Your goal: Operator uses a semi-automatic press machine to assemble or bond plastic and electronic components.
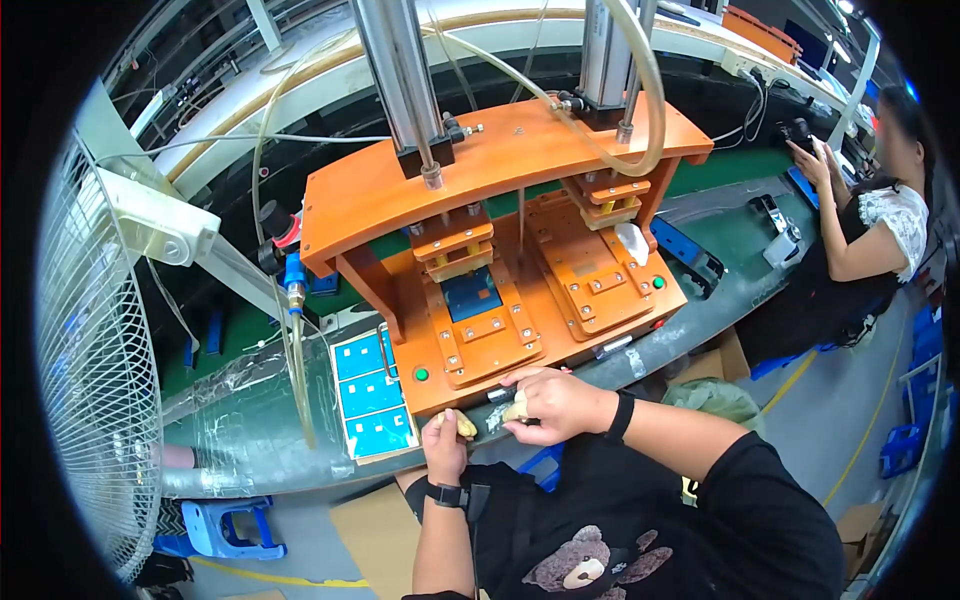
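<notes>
My left hand is curled closed just off the front edge of the orange press. A pale yellow, crumpled-looking bit shows at its fingertips. My right hand is closed too, close to the press's front face, with a similar pale yellow bit at its thumb and fingers. Whether these bits are worn on the fingers or held is unclear. The press has two orange fixtures; a dark blue rectangular plate lies in the left one, and the right fixture shows bare orange metal.
Left of the press lies a sheet with blue rectangular pieces. A green button is on the press base. A white fan stands at far left. Blue parts and a co-worker are on the right. A blue stool is below.
</notes>
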Demonstrator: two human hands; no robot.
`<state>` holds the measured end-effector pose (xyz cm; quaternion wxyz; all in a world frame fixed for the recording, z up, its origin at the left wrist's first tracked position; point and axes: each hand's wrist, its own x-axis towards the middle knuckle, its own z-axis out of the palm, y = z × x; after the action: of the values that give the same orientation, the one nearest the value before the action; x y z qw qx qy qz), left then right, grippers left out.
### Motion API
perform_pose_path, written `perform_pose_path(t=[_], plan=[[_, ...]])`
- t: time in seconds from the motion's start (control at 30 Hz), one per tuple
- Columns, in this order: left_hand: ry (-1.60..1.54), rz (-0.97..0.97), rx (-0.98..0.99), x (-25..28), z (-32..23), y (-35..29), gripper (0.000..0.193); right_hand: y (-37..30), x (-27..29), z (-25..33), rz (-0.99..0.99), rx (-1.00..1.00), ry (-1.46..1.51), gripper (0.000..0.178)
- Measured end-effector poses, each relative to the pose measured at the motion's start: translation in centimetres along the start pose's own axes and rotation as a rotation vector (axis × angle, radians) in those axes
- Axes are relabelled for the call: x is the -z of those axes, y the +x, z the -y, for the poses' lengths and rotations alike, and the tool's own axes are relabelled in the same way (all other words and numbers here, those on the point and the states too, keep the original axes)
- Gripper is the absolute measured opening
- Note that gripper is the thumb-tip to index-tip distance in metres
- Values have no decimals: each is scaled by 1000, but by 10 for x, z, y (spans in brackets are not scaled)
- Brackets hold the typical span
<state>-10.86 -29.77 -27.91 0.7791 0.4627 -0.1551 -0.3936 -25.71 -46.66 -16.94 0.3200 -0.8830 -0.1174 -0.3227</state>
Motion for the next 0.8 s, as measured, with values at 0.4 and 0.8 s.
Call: perform_pose_path(t=[0.4, 0.8], plan=[[55, 16, -7, 1, -2, 1, 28, 5, -1, -4, 59, -31, 4, 14], [31, 46, 6, 4, 0, 3, 28, 6, 3, -4, 155, -61, -14, 16]])
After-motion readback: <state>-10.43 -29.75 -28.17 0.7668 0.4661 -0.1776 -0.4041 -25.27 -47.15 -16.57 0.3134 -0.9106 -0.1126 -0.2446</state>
